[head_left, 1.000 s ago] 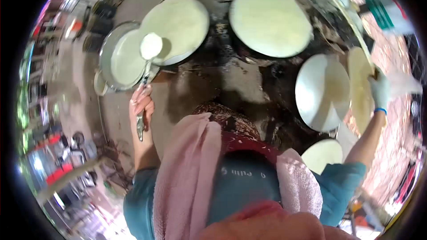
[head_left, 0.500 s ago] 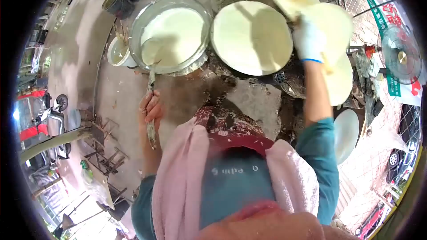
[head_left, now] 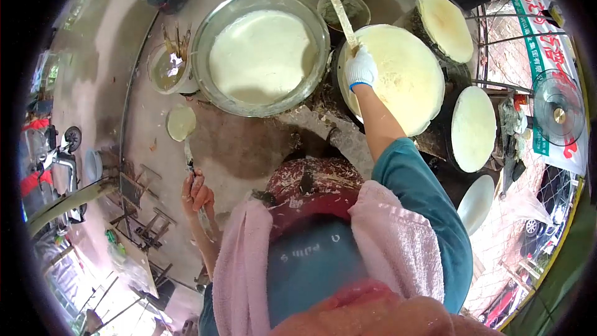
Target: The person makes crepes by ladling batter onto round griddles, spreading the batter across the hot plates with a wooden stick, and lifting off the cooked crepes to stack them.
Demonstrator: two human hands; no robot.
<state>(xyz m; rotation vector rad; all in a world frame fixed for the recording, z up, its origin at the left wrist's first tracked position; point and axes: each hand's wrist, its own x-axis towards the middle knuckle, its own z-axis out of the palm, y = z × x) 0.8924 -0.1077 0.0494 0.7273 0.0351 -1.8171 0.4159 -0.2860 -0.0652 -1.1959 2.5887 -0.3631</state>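
My left hand (head_left: 198, 194) is bare, with its fingers wrapped round the handle of a ladle (head_left: 181, 123). The ladle's round, batter-coated bowl hangs over the floor, left of and apart from a wide metal basin (head_left: 200, 84) of pale batter. My right hand (head_left: 361, 67), in a white knit glove, grips a long flat wooden stick (head_left: 336, 6) at the upper left edge of a large round griddle. A pale yellow sheet of batter (head_left: 404, 81) covers that griddle, and the stick's lower end is hidden by the glove.
Two more round griddles with pale sheets (head_left: 445, 25) (head_left: 474, 129) stand to the right. A bucket with sticks (head_left: 166, 71) is left of the basin, and a smaller pot (head_left: 344, 11) stands behind. A round lid (head_left: 476, 204) and a fan (head_left: 559, 116) are at the far right.
The ladle has come out of the batter basin and swung left over the floor. My gloved right hand has moved left with the stick, and the view has shifted.
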